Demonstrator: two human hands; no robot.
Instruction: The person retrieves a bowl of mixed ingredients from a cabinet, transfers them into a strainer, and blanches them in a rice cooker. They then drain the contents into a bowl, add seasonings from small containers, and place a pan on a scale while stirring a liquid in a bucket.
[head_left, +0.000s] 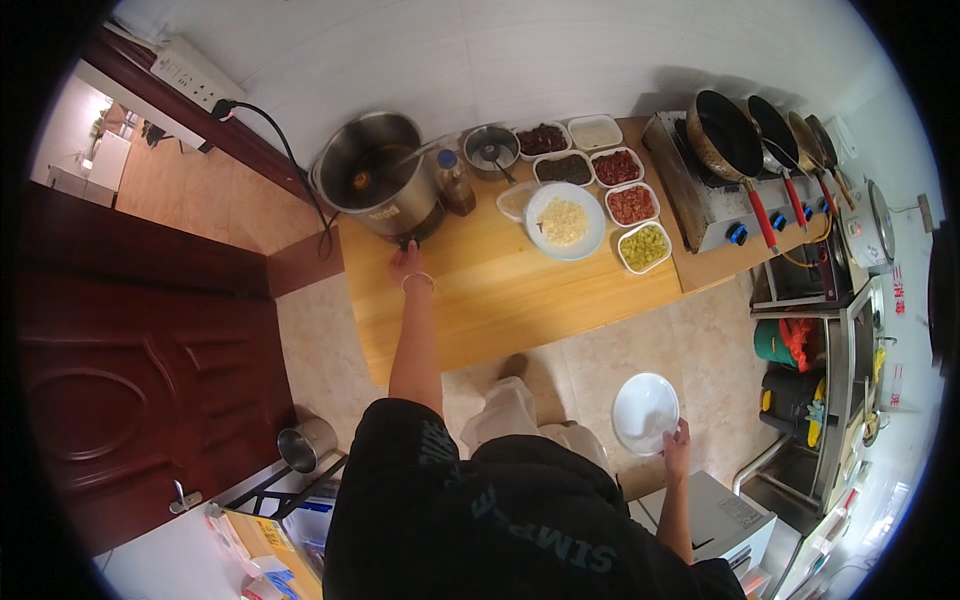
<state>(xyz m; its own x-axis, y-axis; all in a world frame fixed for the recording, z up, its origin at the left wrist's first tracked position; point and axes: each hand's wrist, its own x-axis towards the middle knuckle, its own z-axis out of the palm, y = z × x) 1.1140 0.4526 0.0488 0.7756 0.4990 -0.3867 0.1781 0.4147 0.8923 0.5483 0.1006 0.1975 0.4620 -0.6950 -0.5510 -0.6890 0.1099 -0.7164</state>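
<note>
My left hand (407, 261) reaches over the wooden table to a black knob (409, 244) at the lower front of a large steel electric pot (379, 176); its fingertips touch the knob. Dark liquid and a ladle are in the pot. In my right hand (677, 442), held low at the right, is a white bowl (645, 412) gripped by its rim. A bottle of dark sauce with a blue cap (455, 182) stands beside the pot. Further right are a small steel pot (491, 152), a plate of chopped garlic (564, 220) and several white tubs, one with chopped green vegetable (644, 248).
A gas stove (694, 187) with several pans stands at the table's right end. A power strip (196, 75) feeds a black cable along the left. A dark red door (150, 375), a steel pot (307, 444) and a sink unit (795, 472) surround the floor area.
</note>
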